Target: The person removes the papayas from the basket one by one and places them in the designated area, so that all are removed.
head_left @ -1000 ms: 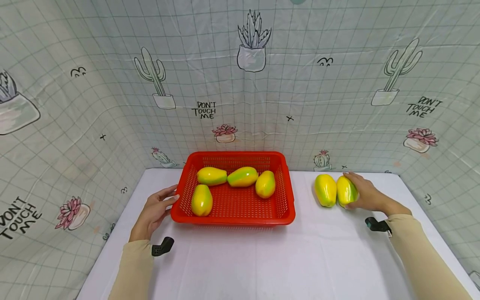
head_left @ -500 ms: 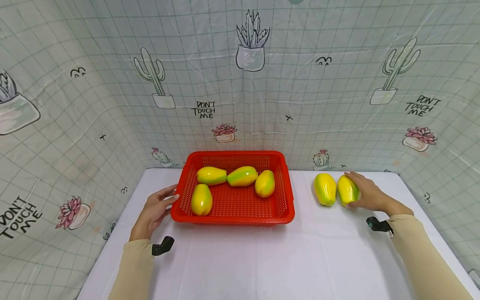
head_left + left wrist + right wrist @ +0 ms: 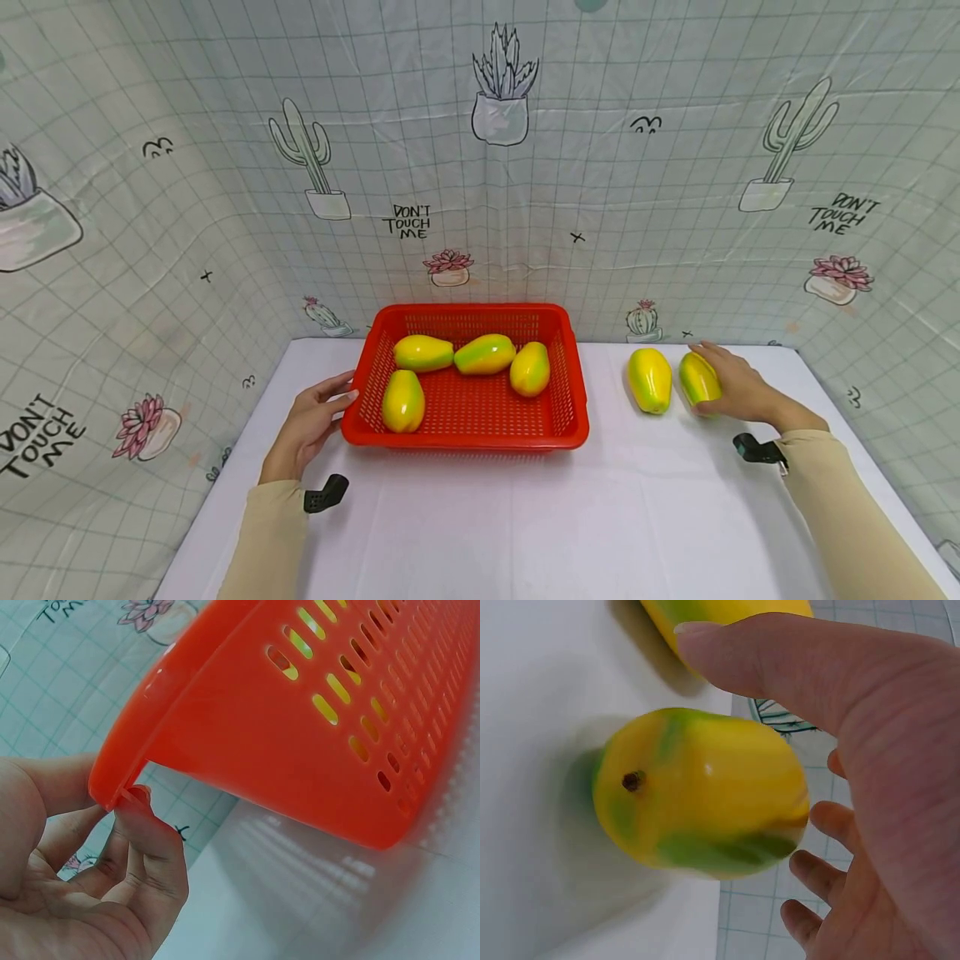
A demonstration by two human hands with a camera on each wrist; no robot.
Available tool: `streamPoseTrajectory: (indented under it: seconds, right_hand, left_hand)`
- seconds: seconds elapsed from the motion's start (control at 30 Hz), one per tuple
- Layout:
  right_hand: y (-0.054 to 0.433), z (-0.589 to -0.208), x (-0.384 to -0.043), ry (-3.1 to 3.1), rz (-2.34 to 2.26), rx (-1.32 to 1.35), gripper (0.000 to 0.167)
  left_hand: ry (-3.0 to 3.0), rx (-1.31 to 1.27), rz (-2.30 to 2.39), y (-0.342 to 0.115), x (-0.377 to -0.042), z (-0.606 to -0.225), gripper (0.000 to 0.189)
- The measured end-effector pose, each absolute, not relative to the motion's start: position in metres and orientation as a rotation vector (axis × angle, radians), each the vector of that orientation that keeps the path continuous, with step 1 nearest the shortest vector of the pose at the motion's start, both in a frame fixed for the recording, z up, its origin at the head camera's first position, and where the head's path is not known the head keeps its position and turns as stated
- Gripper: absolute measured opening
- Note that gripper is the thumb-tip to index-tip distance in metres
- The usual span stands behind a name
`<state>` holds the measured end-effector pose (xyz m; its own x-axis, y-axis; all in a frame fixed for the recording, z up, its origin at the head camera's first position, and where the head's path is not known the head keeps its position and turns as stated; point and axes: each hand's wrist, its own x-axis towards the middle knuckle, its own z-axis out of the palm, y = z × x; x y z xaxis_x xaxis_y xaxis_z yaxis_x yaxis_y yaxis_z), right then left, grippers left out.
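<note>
A red plastic basket [image 3: 465, 437] stands mid-table with several yellow-green papayas in it, one a papaya [image 3: 403, 402] at its front left. My left hand [image 3: 307, 421] pinches the basket's left rim; in the left wrist view the fingers curl beneath the rim [image 3: 127, 750]. To the right of the basket, two more papayas lie on the table. My right hand [image 3: 738, 387] is around the outer papaya [image 3: 699, 379], thumb and fingers spread. In the right wrist view, gaps show between the thumb and this papaya [image 3: 705, 795], with fingertips near its far end. The inner papaya [image 3: 649, 381] lies beside it.
A white cloth [image 3: 510, 525] covers the table. A patterned curtain [image 3: 525, 183] with cactus drawings rises right behind the basket and along both sides. A small black camera [image 3: 326, 493] sits at the left wrist, another black camera [image 3: 756, 448] at the right.
The outer papaya has turned and shifted slightly right, widening the gap to the inner one. My right hand has edged right a little. The left hand and basket stay put.
</note>
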<state>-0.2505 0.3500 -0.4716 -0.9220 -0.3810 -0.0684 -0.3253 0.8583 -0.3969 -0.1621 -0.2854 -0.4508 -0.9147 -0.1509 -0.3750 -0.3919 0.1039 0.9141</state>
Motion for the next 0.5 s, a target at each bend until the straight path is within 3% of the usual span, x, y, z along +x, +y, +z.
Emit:
streamPoseTrajectory:
  seconds: [0.5]
  right_hand:
    - [0.338,-0.445,-0.245,2.894,-0.595,-0.566,0.102]
  left_hand:
    - [2.182,-0.563,1.902,-0.285,-0.161,-0.448,0.059]
